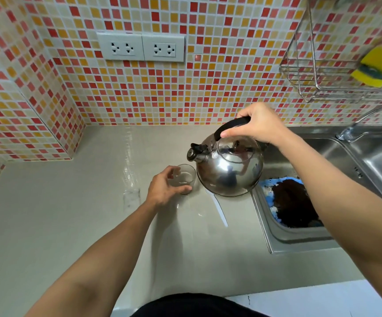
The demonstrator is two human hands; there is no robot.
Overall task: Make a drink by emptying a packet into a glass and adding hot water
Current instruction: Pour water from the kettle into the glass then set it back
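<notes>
Now, step: I judge I'm at the hot-water stage, the kettle (229, 167) brought up beside the glass (184, 178) but no stream showing at the spout (194, 153).
Glass: upright on the counter (71, 213), just left of the kettle; there seems to be something pale low inside, though I cannot tell if it is powder or liquid.
Packet: I see none for certain; a thin white strip (221, 210) lies on the counter below the kettle, and I cannot say what it is.
Left hand (162, 191): forearm reaching up from lower left, fingers curled round the glass's near side, steadying it.
Right hand (259, 124): arm coming in from the right over the sink (345, 156), fingers closed over the kettle's black handle (231, 126), knuckles up.
Kettle pose: roughly level, spout pointing left, its tip above and just beside the glass rim.
Next move: tip the kettle toward the glass, spout over the opening, pour slowly.
Risk: the glass mouth is narrow and my fingers sit close to it, so a splash could scald.
</notes>
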